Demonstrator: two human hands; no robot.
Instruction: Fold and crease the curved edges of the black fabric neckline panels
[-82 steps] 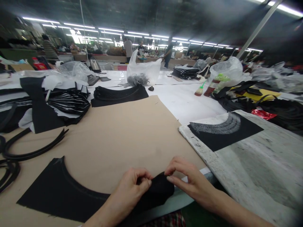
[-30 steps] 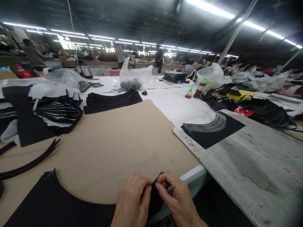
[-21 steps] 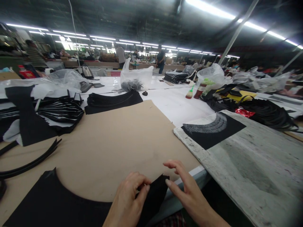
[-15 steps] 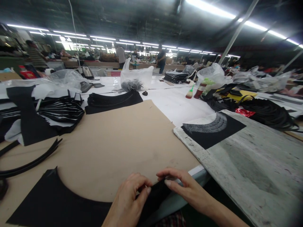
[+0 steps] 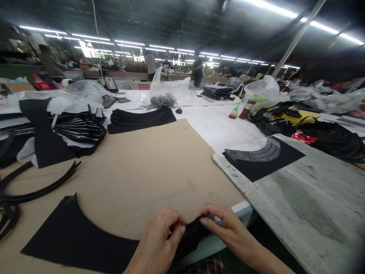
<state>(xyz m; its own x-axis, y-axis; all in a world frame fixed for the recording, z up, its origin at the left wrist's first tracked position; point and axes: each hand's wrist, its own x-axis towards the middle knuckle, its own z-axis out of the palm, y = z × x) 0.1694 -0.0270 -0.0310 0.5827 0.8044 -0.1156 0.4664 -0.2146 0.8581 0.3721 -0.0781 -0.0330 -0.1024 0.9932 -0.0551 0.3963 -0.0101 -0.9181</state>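
Note:
A black curved fabric piece (image 5: 76,239) lies on the brown cardboard sheet (image 5: 142,167) at the near table edge. My left hand (image 5: 159,241) pinches its right end, fingers closed on the cloth. My right hand (image 5: 225,228) grips the same folded end from the right, fingertips pressed onto the black fabric. The two hands nearly touch over the fold.
A grey stone slab (image 5: 299,198) on the right carries a black piece with a grey printed arc (image 5: 262,158). Black strips (image 5: 37,186) curl at left, stacked black pieces (image 5: 139,118) and plastic bags (image 5: 168,89) lie beyond. Glue bottles (image 5: 234,112) stand far right. People work at distant tables.
My right hand let go of the fabric end, lifted open, then came back down and closed on it again. The left hand kept its pinch throughout.

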